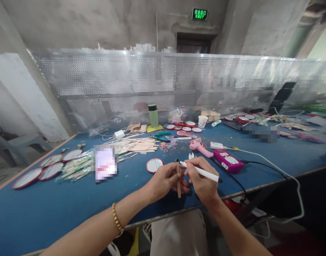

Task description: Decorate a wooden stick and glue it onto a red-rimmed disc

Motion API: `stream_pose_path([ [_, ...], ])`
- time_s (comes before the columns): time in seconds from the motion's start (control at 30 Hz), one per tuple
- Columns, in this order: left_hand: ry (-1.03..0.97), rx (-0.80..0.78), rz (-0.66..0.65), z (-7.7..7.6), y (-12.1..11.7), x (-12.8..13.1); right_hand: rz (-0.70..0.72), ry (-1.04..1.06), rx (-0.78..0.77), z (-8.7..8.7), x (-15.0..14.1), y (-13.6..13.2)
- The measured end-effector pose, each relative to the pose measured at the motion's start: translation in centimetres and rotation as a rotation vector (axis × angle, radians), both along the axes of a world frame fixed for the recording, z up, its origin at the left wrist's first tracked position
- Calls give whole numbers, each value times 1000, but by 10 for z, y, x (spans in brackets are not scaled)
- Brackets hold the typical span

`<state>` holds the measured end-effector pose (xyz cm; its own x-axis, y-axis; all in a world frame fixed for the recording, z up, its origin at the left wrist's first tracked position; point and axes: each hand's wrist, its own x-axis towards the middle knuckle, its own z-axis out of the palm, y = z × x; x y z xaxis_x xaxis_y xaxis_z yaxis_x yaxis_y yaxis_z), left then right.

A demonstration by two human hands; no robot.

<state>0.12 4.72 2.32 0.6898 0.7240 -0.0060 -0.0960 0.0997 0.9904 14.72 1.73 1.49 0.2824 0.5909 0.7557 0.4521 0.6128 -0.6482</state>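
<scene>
My left hand (167, 180) pinches a flat wooden craft stick (178, 186) upright, and the stick's upper end is dark. In my right hand (203, 177) is a white marker pen (207, 174), held like a pencil. Its tip is close beside the stick's dark end; whether they touch I cannot tell. Just behind my left hand lies a round white disc with a red rim (154, 165). Small white pieces (191, 156) stand behind my right hand.
Wooden sticks (143, 145), loose coloured bands (169, 144), pliers (161, 135) and a pink glue gun (200, 147) lie beyond my hands. A purple power box (228, 160) with cables is at right, a lit phone (106, 163) at left. A green bottle (153, 116) stands near the perforated screen (120, 81).
</scene>
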Motion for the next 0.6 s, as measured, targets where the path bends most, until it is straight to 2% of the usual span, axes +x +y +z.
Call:
stream_pose_path([
  [0.6, 22, 2, 28, 4, -2, 1, -14, -22, 23, 0, 0, 0],
])
